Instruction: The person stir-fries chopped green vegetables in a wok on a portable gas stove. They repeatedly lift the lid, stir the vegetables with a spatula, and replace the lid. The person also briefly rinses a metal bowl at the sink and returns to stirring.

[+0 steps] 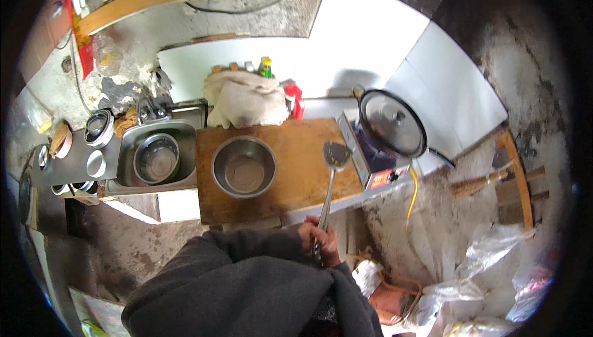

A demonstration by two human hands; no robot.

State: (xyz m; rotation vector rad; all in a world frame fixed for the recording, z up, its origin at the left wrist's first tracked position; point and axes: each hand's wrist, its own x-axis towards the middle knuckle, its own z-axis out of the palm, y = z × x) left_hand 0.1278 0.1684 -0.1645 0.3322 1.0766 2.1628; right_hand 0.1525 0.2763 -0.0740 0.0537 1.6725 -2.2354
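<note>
My right hand (330, 244) is closed around the handle of a metal cooking spatula (337, 155), whose blade points up over the right part of a wooden board and bears small food bits. Against that same handle rests my left hand (307, 234); its fingers are partly hidden, so its hold cannot be told. Left of the spatula, a metal basin (244, 167) sits on the wooden board (301, 151). A lidded wok (393, 123) stands on the gas stove (366, 151) to the right.
A sink (190, 151) at the left holds another metal basin (156, 158). Behind the board lie a beige cloth (248, 98), a green bottle with a yellow cap (266, 67) and a red bottle (296, 100). A yellow hose (412, 193) hangs below the stove.
</note>
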